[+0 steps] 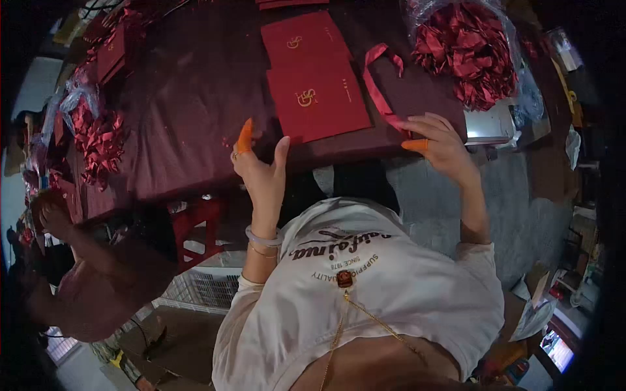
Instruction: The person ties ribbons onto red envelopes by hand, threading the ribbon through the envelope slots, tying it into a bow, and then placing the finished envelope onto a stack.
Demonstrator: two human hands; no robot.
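Observation:
My left hand [262,164] hovers at the table's front edge, its thumb and fingers apart and nothing between them. An orange finger cot [245,137] covers one of its fingertips. In my right hand [438,142], the fingers are closed on the lower end of a red ribbon [378,94], which lies in a curve over the table. Another orange finger cot [415,145] sits on my right thumb. Between my hands lies a flat red card piece [318,104] with a gold logo. A second red piece [303,40] lies just beyond, partly overlapped.
A dark red cloth covers the table [189,98]. Clear plastic holds a heap of red ribbon pieces [466,52] at the far right; more red bundles [98,137] are at the left. Another person's hand [57,218] is at the left end, near a red stool [195,228].

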